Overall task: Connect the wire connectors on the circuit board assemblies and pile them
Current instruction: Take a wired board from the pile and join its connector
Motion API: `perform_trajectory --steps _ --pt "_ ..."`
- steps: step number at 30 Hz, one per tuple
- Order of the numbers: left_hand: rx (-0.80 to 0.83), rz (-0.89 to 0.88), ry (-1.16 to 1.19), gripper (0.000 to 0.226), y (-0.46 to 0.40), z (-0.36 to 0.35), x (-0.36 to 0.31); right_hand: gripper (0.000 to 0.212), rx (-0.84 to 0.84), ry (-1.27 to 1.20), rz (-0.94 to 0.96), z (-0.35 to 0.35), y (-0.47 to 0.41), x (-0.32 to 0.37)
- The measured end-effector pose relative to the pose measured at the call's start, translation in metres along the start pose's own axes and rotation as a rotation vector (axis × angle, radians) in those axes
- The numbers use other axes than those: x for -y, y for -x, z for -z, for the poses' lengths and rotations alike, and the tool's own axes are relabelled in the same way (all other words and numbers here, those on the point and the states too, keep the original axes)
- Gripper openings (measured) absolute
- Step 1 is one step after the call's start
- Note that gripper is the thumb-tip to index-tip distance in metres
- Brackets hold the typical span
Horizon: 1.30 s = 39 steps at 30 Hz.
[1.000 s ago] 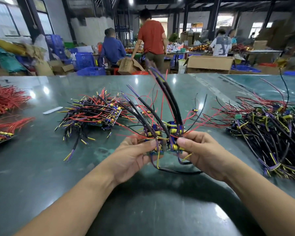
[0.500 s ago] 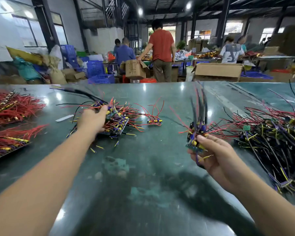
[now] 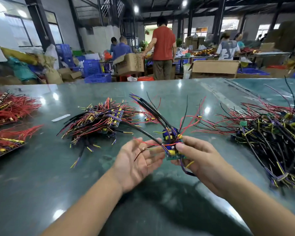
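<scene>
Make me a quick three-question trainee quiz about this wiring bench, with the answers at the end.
1. True or false: the right hand grips the circuit board assembly.
2. Which hand is open, palm up? A) left hand B) right hand
3. Fill in: the neater pile lies to the ____ of the held assembly; the tangled heap lies opposite.

Key: 1 true. 2 A. 3 left.
</scene>
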<state>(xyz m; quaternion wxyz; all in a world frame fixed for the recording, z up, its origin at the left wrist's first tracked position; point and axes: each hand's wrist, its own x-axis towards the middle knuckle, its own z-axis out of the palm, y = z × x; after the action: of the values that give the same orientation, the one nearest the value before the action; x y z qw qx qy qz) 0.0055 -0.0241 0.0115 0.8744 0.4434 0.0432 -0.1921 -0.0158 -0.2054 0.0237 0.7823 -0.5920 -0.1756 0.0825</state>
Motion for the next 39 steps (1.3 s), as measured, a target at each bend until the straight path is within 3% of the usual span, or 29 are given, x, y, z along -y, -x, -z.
perform_trajectory --steps 3,8,13,17,21,28,32,39 --pt "0.124 0.005 0.088 0.051 0.002 0.013 -0.004 0.025 -0.06 -0.071 -0.001 0.001 -0.003 -0.003" --pt "0.242 0.014 0.06 0.04 0.001 0.018 -0.011 0.02 -0.063 -0.111 -0.047 0.004 -0.005 -0.003" --pt "0.267 -0.009 -0.192 0.029 0.004 0.023 -0.014 0.027 0.081 0.152 -0.104 0.013 -0.002 0.005" --pt "0.208 -0.17 -0.551 0.028 0.009 0.027 -0.009 0.028 0.186 0.352 -0.17 0.02 0.0 0.01" --pt "0.336 -0.152 -0.507 0.036 0.016 0.022 -0.001 0.021 0.157 0.47 -0.147 0.02 -0.002 0.01" --pt "0.179 -0.337 -0.659 0.017 0.009 0.007 0.012 0.006 -0.065 0.511 -0.143 0.013 -0.01 0.003" --pt "0.082 -0.5 -0.758 0.023 0.007 0.005 0.013 0.006 -0.058 0.528 -0.16 0.011 -0.011 0.0" --pt "0.12 -0.511 -0.824 0.015 0.012 0.004 0.003 0.004 0.012 0.535 -0.155 0.009 -0.007 0.001"
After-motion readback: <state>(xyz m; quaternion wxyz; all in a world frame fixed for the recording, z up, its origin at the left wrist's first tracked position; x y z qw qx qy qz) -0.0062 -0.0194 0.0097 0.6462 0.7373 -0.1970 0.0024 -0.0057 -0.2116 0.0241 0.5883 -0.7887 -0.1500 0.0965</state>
